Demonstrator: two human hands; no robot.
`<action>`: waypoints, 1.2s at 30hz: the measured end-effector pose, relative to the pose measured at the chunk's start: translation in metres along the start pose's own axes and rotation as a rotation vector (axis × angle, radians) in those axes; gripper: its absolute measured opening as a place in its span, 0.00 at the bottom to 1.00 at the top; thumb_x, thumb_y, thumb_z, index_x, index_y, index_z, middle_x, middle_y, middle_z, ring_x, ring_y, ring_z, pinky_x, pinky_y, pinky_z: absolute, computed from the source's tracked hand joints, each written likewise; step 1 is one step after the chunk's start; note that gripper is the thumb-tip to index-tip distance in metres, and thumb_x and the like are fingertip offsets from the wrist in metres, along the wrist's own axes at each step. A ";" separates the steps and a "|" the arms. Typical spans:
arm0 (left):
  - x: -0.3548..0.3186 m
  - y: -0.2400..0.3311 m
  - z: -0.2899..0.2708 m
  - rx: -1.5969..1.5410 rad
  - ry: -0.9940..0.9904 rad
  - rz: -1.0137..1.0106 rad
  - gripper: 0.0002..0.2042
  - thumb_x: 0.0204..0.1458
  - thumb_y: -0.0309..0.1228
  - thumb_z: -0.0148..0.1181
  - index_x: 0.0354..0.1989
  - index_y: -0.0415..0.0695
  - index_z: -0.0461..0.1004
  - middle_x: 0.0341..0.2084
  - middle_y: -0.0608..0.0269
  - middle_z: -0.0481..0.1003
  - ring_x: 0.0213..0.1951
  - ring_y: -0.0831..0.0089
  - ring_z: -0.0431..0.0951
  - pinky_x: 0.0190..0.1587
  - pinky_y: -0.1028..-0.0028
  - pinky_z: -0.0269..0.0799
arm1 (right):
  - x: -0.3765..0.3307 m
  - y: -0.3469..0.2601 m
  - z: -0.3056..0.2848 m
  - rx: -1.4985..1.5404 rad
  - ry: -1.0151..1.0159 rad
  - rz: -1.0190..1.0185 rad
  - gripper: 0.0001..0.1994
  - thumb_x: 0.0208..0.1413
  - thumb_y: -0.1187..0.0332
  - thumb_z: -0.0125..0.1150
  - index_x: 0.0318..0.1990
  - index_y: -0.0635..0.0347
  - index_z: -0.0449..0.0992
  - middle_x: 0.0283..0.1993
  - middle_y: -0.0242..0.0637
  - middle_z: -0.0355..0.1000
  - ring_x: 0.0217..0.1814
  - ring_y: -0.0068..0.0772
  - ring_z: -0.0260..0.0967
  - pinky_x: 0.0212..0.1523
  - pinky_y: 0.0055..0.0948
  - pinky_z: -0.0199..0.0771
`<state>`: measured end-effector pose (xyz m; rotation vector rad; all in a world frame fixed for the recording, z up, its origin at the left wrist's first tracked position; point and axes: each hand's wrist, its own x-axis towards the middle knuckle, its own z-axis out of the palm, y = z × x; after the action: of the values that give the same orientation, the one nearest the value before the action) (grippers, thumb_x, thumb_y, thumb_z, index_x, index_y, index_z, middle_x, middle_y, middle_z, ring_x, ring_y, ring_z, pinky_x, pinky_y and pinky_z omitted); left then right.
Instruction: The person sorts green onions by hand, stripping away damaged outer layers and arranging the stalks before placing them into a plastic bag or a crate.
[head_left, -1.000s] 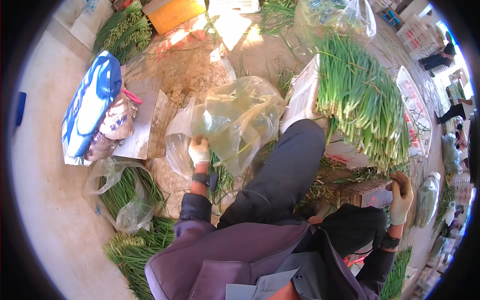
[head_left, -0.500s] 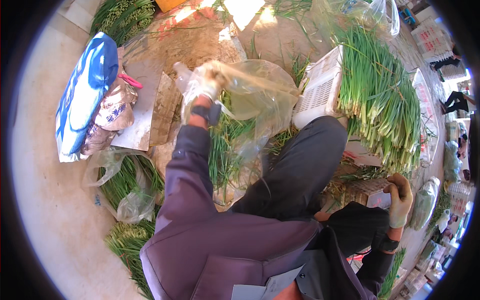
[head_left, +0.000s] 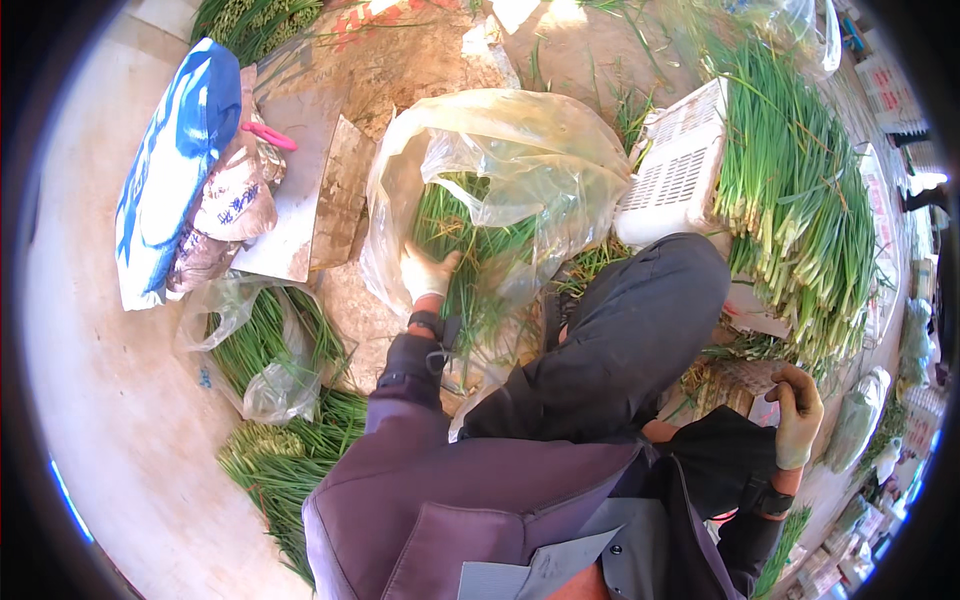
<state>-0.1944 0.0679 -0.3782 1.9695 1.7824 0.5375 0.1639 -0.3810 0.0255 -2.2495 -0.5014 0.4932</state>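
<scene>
My left hand (head_left: 428,272), in a pale glove, is at the near left rim of a clear plastic bag (head_left: 590,150). Its thumb stands apart from the fingers, which lie partly behind the film, against the bag and the greens. Inside the puffed-up bag are long green stalks (head_left: 445,218), some spilling toward me. Over my right knee hangs my right hand (head_left: 798,425), also gloved, its fingers loosely bent and apart, with nothing visible in them.
Right of the bag, a white plastic crate (head_left: 672,165) stands beside a big heap of green stalks (head_left: 790,170). To the left are a blue-and-white bag (head_left: 180,170), a board (head_left: 340,190) and another plastic bag of greens (head_left: 280,395). More stalks (head_left: 290,460) lie near me.
My left hand has come down toward me from the bag's far left side. The bag, crumpled and blurred before, is now spread wide around the greens. My right hand stays put.
</scene>
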 end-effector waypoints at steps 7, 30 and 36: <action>0.012 0.049 0.044 0.402 -0.352 -0.242 0.66 0.35 0.51 0.81 0.76 0.36 0.40 0.61 0.38 0.65 0.64 0.48 0.68 0.65 0.59 0.67 | 0.007 -0.005 0.006 -0.014 -0.015 0.005 0.09 0.63 0.82 0.54 0.49 0.68 0.78 0.42 0.35 0.78 0.36 0.20 0.74 0.40 0.22 0.75; -0.082 0.160 -0.300 -0.741 -0.834 0.189 0.34 0.44 0.27 0.74 0.63 0.36 0.68 0.50 0.56 0.80 0.49 0.67 0.80 0.55 0.69 0.75 | -0.028 -0.150 0.102 -0.268 -0.402 -1.018 0.30 0.51 0.59 0.71 0.62 0.58 0.73 0.57 0.49 0.74 0.63 0.50 0.71 0.64 0.44 0.70; -0.099 0.223 -0.352 -0.596 -1.025 0.278 0.28 0.42 0.27 0.68 0.56 0.36 0.74 0.43 0.61 0.79 0.44 0.69 0.79 0.48 0.70 0.76 | -0.070 -0.219 0.200 -0.175 0.113 -1.722 0.23 0.51 0.64 0.62 0.58 0.50 0.74 0.59 0.42 0.72 0.71 0.46 0.63 0.73 0.59 0.52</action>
<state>-0.2133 -0.0298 0.0385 1.5840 0.6266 0.0564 -0.0376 -0.1580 0.0770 -1.2025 -2.0621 -0.5828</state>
